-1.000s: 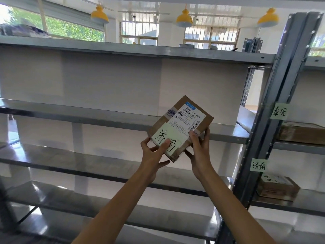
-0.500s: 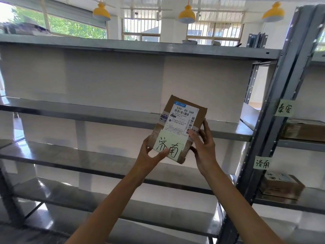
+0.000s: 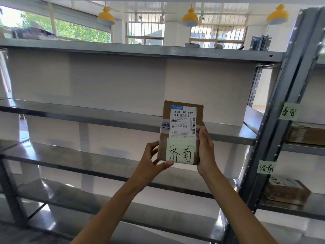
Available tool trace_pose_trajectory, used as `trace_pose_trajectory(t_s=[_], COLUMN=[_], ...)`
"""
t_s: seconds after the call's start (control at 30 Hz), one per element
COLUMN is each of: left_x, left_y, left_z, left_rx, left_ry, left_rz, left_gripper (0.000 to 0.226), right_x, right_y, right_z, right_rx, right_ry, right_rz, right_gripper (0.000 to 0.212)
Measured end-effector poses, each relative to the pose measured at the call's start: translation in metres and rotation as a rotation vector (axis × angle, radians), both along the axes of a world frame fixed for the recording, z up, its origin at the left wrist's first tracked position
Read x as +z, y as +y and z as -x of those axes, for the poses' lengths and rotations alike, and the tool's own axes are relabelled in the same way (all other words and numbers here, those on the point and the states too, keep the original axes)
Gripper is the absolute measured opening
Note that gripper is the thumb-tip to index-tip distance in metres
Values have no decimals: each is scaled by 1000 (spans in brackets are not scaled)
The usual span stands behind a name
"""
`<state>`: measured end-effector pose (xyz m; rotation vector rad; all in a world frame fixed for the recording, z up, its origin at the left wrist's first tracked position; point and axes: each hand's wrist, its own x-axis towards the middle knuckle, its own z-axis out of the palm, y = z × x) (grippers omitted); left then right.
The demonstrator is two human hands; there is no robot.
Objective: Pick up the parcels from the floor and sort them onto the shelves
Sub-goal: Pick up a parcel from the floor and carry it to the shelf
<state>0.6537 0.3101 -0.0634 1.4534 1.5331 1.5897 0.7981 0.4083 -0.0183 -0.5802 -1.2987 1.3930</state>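
I hold a small brown cardboard parcel [image 3: 182,120] upright in front of the metal shelves [image 3: 105,118]. It carries a white shipping label and a pale green note with handwritten characters. My left hand [image 3: 152,162] grips its lower left corner, thumb under the note. My right hand [image 3: 205,152] clasps its right edge. On the rack to the right, a green tag [image 3: 266,167] with the same characters marks a shelf holding a brown parcel [image 3: 286,191].
A second green tag [image 3: 289,112] higher on the right upright [image 3: 281,110] marks a shelf with another brown box [image 3: 306,133]. The grey shelf boards in front of me run left at several heights. Yellow lamps [image 3: 190,18] hang above.
The parcel has turned from tilted to upright and moved slightly right. My view has shifted left and lower along the shelves.
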Motion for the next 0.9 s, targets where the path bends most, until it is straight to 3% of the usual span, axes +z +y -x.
trace_pose_trajectory(t_s=[0.2,0.4,0.57,0.7,0.83,0.9], left_x=[18,24,31,39,39,33], left_y=[-4,-2,-6,-14,-28,-30], left_z=[1,1,2,0,5,16], left_rx=[112,206,175,105,79,114], left_ry=[0,-46,-58,-190,-256,-284], left_rz=[49,-60,-109,-122,-92,-45], left_gripper=[31,26,30,26,86,61], right_x=[2,1,-1,-9,-13,-10], right_y=[1,-3,-2,-2,-3,-6], right_z=[6,16,22,34,51,60], right_rx=[45,116,156,232,281,321], right_ry=[14,25,26,4,-97,-117], right_rz=[-10,14,78,181,168,159], right_gripper=[44,45,56,44,42,44])
